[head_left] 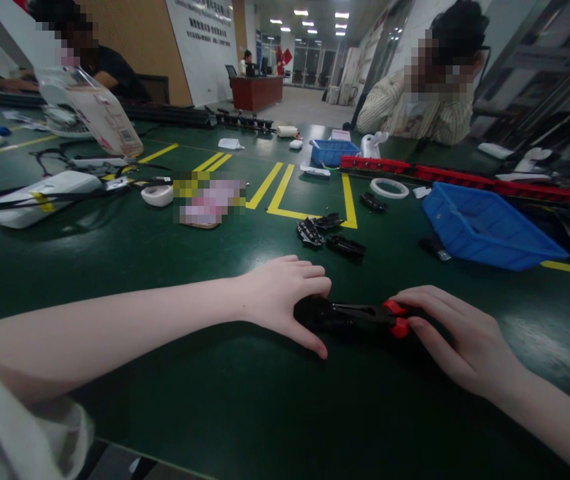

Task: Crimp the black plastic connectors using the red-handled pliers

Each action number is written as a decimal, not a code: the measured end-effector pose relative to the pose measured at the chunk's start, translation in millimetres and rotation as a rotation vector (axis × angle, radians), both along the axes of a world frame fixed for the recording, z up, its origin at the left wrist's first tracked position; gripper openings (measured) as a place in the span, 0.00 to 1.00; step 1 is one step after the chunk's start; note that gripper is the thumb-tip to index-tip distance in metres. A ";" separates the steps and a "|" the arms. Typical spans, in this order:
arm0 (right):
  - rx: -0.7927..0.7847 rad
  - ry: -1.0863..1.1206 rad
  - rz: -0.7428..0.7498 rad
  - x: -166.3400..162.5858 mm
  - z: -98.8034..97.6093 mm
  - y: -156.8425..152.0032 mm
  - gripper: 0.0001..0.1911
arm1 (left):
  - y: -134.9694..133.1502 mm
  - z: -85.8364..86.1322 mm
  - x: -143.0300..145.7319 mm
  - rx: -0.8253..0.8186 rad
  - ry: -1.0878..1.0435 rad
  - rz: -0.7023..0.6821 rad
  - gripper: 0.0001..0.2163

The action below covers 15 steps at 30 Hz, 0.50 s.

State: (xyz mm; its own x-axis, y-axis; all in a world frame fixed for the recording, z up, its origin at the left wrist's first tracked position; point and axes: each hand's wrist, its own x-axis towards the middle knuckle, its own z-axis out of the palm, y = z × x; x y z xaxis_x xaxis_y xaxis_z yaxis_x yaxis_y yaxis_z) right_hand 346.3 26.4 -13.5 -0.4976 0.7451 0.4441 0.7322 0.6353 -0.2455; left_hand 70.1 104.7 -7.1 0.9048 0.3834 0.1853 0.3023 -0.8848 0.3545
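Note:
My right hand [459, 333] is closed on the red handles of a pair of pliers [365, 313], whose dark jaws point left. The jaws reach a black plastic part [315, 313] on the green table; whether they grip it cannot be made out against the dark surface. Around the left end of that part is my left hand [285, 293], fingers curled along its far side and thumb on the near side. Just beyond lie several similar black parts [345, 247], one showing a lighter, detailed inner face [309, 231].
At the right stands a blue bin [495, 227], with a white tape roll [389, 189] beside it. A phone [212, 203], a white device with cables [39, 197] and a bottle [105, 113] are on the left. A long red strip [445, 177] crosses the back; a person sits opposite.

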 end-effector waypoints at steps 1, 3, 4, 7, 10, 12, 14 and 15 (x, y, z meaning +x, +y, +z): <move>-0.012 0.024 -0.012 -1.4 0.3 -1.2 0.10 | -0.7 0.9 -0.6 0.000 -0.026 0.011 0.28; -0.028 0.061 -0.023 -4.0 1.4 -3.4 0.10 | -3.6 3.6 -0.9 -0.020 -0.114 0.016 0.30; -0.028 0.074 -0.023 -5.2 2.0 -4.2 0.10 | -5.9 5.2 -0.4 -0.039 -0.169 0.017 0.29; 0.001 0.096 0.011 -8.1 3.1 -5.7 0.10 | -15.8 9.0 3.4 -0.125 -0.290 0.019 0.16; 0.040 0.117 0.034 -9.7 1.9 -6.9 0.10 | -25.4 8.8 7.9 -0.200 -0.348 0.004 0.07; 0.058 0.127 0.019 -9.2 -0.4 -7.9 0.11 | -28.6 6.6 9.4 -0.195 -0.388 -0.011 0.05; 0.071 0.129 -0.017 -7.3 -3.3 -8.6 0.12 | -29.0 4.2 9.0 -0.152 -0.427 -0.014 0.05; 0.070 0.134 -0.035 -5.9 -4.8 -8.9 0.12 | -28.6 3.4 8.4 -0.137 -0.437 -0.013 0.05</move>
